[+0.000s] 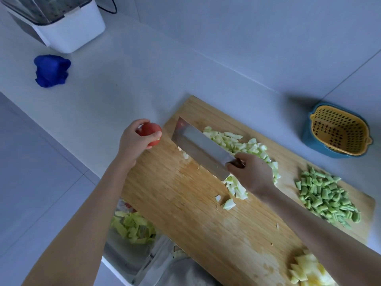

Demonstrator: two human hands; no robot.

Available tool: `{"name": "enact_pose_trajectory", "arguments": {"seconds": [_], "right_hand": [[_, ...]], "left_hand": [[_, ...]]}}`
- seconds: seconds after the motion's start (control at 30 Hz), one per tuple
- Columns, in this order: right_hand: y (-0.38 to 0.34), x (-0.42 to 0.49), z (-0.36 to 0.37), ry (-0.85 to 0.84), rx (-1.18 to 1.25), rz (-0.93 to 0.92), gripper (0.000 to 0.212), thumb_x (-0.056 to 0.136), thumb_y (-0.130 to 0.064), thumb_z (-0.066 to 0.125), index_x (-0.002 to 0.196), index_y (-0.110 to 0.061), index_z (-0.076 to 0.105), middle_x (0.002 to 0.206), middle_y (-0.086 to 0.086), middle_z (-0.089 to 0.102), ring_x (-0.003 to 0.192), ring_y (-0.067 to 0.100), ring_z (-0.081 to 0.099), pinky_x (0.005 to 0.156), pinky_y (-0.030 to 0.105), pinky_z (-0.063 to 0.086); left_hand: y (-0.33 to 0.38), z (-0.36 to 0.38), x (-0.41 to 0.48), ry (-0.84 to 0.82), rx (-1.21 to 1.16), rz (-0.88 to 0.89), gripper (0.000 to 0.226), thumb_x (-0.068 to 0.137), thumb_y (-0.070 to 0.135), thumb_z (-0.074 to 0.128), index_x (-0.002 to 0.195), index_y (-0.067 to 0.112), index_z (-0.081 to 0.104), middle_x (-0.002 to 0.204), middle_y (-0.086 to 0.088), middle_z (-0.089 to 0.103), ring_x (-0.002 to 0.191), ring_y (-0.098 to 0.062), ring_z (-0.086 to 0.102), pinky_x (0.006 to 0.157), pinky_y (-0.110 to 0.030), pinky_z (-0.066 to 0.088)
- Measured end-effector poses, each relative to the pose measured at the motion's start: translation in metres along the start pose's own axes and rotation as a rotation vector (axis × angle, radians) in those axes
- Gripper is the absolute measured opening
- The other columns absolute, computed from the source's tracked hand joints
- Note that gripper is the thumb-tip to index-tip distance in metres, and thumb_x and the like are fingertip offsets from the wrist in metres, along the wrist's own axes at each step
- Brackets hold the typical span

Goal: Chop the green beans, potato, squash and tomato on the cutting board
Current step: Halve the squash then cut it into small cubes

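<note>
Currently: left hand [132,141] closed around whole tomato [150,132], held at left corner of cutting board [185,203]. Right hand [250,172] gripping handle of cleaver [201,147]; blade lies across board beside chopped squash [237,145]. Squash pieces spread from board centre toward far edge, some hidden under right hand. Chopped green beans [327,197] piled at right end of board. Chopped potato [309,269] at near right corner, partly behind right forearm. Yellow strainer basket [338,129] on counter beyond board.
</note>
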State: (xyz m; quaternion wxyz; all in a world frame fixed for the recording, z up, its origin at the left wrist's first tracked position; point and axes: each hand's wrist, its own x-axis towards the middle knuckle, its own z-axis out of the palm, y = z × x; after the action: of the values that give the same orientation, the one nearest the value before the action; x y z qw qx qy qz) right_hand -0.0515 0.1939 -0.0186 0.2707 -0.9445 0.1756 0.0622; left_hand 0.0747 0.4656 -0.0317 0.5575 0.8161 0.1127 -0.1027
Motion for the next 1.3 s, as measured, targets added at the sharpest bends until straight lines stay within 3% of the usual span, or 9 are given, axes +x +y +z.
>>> {"name": "enact_pose_trajectory", "arguments": {"seconds": [0.27, 0.47, 0.6, 0.67, 0.83, 0.93, 1.03, 1.13, 1.3], "right_hand": [[0.015, -0.020, -0.027, -0.142, 0.373, 0.054, 0.026, 0.078, -0.031, 0.066, 0.061, -0.014, 0.054, 0.049, 0.003, 0.056, 0.042, 0.013, 0.044, 0.050, 0.029, 0.036], [0.055, -0.042, -0.052, -0.417, -0.058, -0.177, 0.014, 0.077, -0.037, 0.070, 0.068, -0.030, 0.062, 0.061, -0.009, 0.063, 0.056, 0.002, 0.056, 0.060, 0.029, 0.048], [0.068, -0.049, -0.050, -0.488, -0.171, -0.304, 0.011, 0.076, -0.041, 0.072, 0.075, -0.033, 0.065, 0.068, -0.018, 0.066, 0.063, -0.007, 0.058, 0.065, 0.018, 0.049], [0.070, -0.044, -0.049, -0.480, -0.160, -0.310, 0.008, 0.078, -0.036, 0.072, 0.077, -0.031, 0.066, 0.071, -0.016, 0.067, 0.066, -0.004, 0.061, 0.068, 0.020, 0.051], [0.068, -0.011, -0.055, -0.292, -0.132, -0.270, 0.014, 0.078, -0.032, 0.072, 0.069, -0.030, 0.061, 0.062, -0.017, 0.061, 0.059, -0.001, 0.055, 0.059, 0.022, 0.040], [0.061, 0.006, -0.051, -0.223, -0.108, -0.199, 0.012, 0.079, -0.033, 0.070, 0.070, -0.029, 0.063, 0.063, -0.012, 0.063, 0.063, 0.009, 0.055, 0.060, 0.024, 0.040], [0.056, 0.008, -0.046, -0.221, -0.046, -0.156, 0.024, 0.077, -0.032, 0.072, 0.058, -0.032, 0.056, 0.054, -0.015, 0.056, 0.058, 0.000, 0.051, 0.053, 0.021, 0.033], [0.056, 0.002, -0.051, -0.204, 0.055, -0.135, 0.017, 0.072, -0.035, 0.075, 0.063, -0.033, 0.062, 0.058, -0.015, 0.061, 0.061, 0.004, 0.057, 0.057, 0.022, 0.040], [0.054, -0.014, -0.075, -0.018, 0.146, -0.272, 0.022, 0.070, -0.025, 0.079, 0.067, -0.036, 0.060, 0.060, -0.017, 0.063, 0.057, 0.001, 0.060, 0.061, 0.026, 0.047]], "left_hand": [[-0.008, 0.002, -0.009, -0.018, 0.021, -0.010, 0.049, 0.071, 0.022, 0.080, 0.114, 0.030, 0.058, 0.117, 0.000, 0.049, 0.106, -0.022, 0.056, 0.073, -0.032, 0.058], [-0.013, 0.008, -0.014, -0.018, 0.104, 0.016, 0.051, 0.069, 0.029, 0.081, 0.116, 0.029, 0.060, 0.113, 0.003, 0.053, 0.106, -0.018, 0.054, 0.091, -0.039, 0.051], [-0.013, 0.009, -0.021, -0.084, 0.122, 0.011, 0.050, 0.069, 0.029, 0.082, 0.113, 0.032, 0.059, 0.116, 0.001, 0.052, 0.103, -0.017, 0.055, 0.070, -0.027, 0.056], [-0.014, 0.007, -0.025, -0.113, 0.207, 0.046, 0.048, 0.068, 0.032, 0.082, 0.110, 0.036, 0.058, 0.115, 0.003, 0.053, 0.100, -0.014, 0.054, 0.066, -0.022, 0.054], [-0.017, -0.001, -0.035, -0.163, 0.404, 0.101, 0.050, 0.067, 0.039, 0.081, 0.110, 0.039, 0.056, 0.114, 0.004, 0.054, 0.101, -0.016, 0.054, 0.089, -0.043, 0.051], [-0.015, -0.002, -0.041, -0.215, 0.522, 0.133, 0.052, 0.064, 0.040, 0.082, 0.109, 0.039, 0.055, 0.115, 0.003, 0.055, 0.100, -0.014, 0.054, 0.090, -0.036, 0.047], [-0.014, 0.001, -0.050, -0.262, 0.626, 0.153, 0.060, 0.062, 0.038, 0.084, 0.114, 0.034, 0.053, 0.116, 0.005, 0.054, 0.102, -0.014, 0.053, 0.087, -0.031, 0.042], [-0.014, 0.010, -0.059, -0.326, 0.663, 0.161, 0.063, 0.064, 0.040, 0.083, 0.117, 0.034, 0.050, 0.117, 0.008, 0.048, 0.102, -0.013, 0.051, 0.085, -0.027, 0.040], [-0.016, 0.026, -0.073, -0.449, 0.720, 0.221, 0.062, 0.067, 0.039, 0.081, 0.119, 0.035, 0.047, 0.117, 0.008, 0.042, 0.100, -0.011, 0.050, 0.084, -0.025, 0.040]]}}
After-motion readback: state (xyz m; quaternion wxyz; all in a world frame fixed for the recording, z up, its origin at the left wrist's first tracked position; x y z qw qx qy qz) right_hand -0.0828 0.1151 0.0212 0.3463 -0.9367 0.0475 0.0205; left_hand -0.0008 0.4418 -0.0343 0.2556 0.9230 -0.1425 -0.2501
